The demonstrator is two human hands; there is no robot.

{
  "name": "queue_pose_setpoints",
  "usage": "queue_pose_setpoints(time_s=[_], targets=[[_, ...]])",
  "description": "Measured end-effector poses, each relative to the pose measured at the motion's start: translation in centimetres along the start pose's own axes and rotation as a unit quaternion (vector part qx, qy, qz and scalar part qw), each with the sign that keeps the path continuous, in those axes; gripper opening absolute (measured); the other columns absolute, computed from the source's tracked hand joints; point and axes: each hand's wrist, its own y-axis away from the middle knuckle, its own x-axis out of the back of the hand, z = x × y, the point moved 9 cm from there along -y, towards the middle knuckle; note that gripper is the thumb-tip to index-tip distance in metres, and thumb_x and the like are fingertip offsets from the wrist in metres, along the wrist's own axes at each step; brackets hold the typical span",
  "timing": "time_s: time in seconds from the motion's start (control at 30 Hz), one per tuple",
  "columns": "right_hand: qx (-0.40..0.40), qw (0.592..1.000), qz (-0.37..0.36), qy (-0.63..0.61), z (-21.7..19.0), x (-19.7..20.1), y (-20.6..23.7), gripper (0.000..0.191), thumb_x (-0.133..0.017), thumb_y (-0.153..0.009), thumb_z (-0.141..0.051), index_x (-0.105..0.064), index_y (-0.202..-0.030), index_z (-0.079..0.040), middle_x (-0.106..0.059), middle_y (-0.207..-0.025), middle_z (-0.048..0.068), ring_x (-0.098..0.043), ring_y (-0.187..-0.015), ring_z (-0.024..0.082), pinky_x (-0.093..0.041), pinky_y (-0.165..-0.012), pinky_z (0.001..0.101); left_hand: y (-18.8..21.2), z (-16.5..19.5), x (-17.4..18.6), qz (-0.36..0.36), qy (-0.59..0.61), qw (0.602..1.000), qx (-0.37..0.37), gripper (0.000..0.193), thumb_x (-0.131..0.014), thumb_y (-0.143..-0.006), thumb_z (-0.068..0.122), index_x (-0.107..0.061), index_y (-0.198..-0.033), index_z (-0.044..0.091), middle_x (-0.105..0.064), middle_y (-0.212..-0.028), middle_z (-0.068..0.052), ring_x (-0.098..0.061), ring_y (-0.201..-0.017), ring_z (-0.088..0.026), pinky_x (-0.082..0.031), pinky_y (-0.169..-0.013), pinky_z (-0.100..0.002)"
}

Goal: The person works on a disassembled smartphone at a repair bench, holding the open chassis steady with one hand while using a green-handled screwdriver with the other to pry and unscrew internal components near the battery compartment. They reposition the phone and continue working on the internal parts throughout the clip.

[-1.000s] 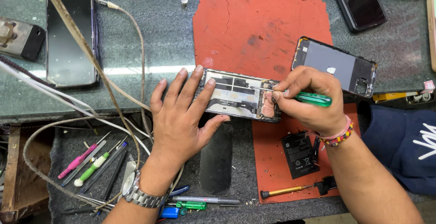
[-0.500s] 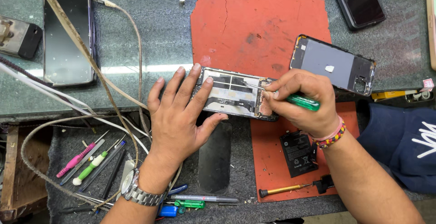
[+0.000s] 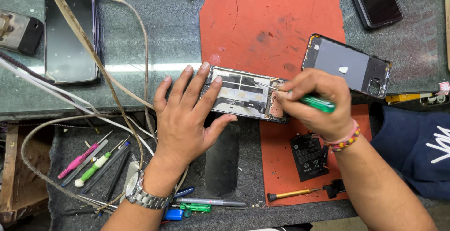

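An opened phone (image 3: 243, 94) lies with its insides up across the edge of a red mat (image 3: 272, 29). My left hand (image 3: 187, 114) rests flat on its left end, fingers spread, pinning it down. My right hand (image 3: 311, 102) is shut on a green-handled screwdriver (image 3: 316, 102), whose thin tip points left onto the phone's right end. A grey back cover (image 3: 349, 67) with a camera cut-out lies just above my right hand. A black battery (image 3: 307, 156) sits on the mat below my right wrist.
A dark phone (image 3: 70, 32) with a cable lies far left; another dark phone (image 3: 375, 1) lies top right. Loose cables (image 3: 103, 71) cross the left side. Pink and green tools (image 3: 89, 160), pens (image 3: 211, 203) and a yellow-handled screwdriver (image 3: 293, 194) lie along the lower shelf.
My right hand has shifted slightly left with the screwdriver, bringing the tip further onto the phone's right end. My left hand has stayed pressed on the phone.
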Motion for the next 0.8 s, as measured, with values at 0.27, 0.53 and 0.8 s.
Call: queue_pose_setpoints(time_s=[0.27, 0.53, 0.8], targets=[[-0.023, 0.997, 0.012, -0.071, 1.2, 0.3, 0.4, 0.02, -0.074, -0.089, 0.011, -0.06, -0.087, -0.003, -0.07, -0.097, 0.014, -0.069, -0.086, 0.013, -0.058, -0.083, 0.0269, -0.1, 0.1, 0.2, 0.002, -0.002, 1.0, -0.001, 0.067, -0.074, -0.093, 0.055, -0.061, -0.145, 0.014, -0.049, -0.158, -0.012, -0.043, -0.145, -0.033, -0.021, -0.121, -0.053], [-0.049, 0.997, 0.015, -0.065, 1.6, 0.0, 0.5, 0.022, -0.076, -0.089, 0.009, -0.058, -0.084, -0.003, -0.071, -0.096, 0.013, -0.07, -0.085, 0.012, -0.059, -0.076, 0.0257, -0.8, 1.8, 0.3, -0.008, 0.025, 0.999, -0.025, 0.078, -0.075, -0.091, 0.055, -0.057, -0.143, 0.001, -0.046, -0.158, -0.019, -0.034, -0.15, -0.04, -0.015, -0.123, -0.059], [0.005, 1.0, 0.006, 0.003, 0.2, -0.1, 0.2, 0.023, -0.079, -0.088, 0.007, -0.059, -0.083, -0.003, -0.073, -0.095, 0.014, -0.073, -0.086, 0.015, -0.061, -0.076, 0.0272, -1.6, 5.0, -0.9, -0.047, 0.05, 0.996, -0.054, 0.063, -0.076, -0.092, 0.043, -0.06, -0.138, 0.003, -0.055, -0.151, -0.014, -0.048, -0.143, -0.03, -0.025, -0.124, -0.052]])
